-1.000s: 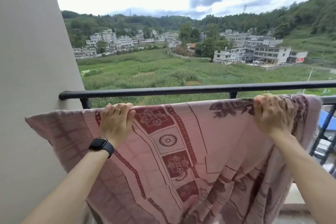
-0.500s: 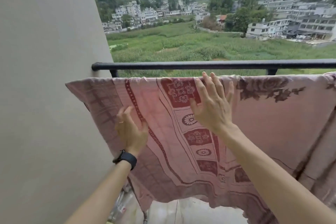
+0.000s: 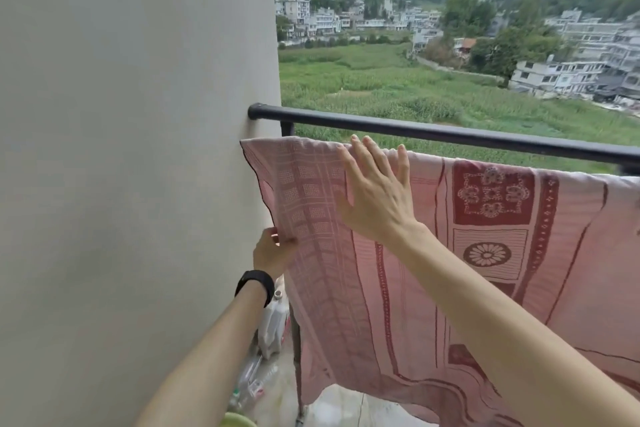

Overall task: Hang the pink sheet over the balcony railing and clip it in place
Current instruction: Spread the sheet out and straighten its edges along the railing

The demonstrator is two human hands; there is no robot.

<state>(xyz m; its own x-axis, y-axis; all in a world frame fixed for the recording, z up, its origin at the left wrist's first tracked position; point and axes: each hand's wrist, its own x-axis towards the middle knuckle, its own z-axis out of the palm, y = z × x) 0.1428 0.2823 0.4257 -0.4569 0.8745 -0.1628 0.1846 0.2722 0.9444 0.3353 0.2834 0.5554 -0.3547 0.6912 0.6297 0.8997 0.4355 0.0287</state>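
The pink sheet, patterned with dark red flowers and stripes, hangs draped over a lower rail just below the black balcony railing. My left hand, with a black watch on the wrist, pinches the sheet's left edge close to the wall. My right hand lies flat with fingers straight against the sheet near its top fold. No clips show.
A tall grey wall fills the left side, meeting the railing's end. On the floor by the wall stand a white plastic jug and some clear bottles. Beyond the railing lie green fields and white buildings.
Both hands let go of the sheet's top edge and shifted left toward the wall. My left hand dropped to the left edge; my right hand flattened on the sheet. The view turned left.
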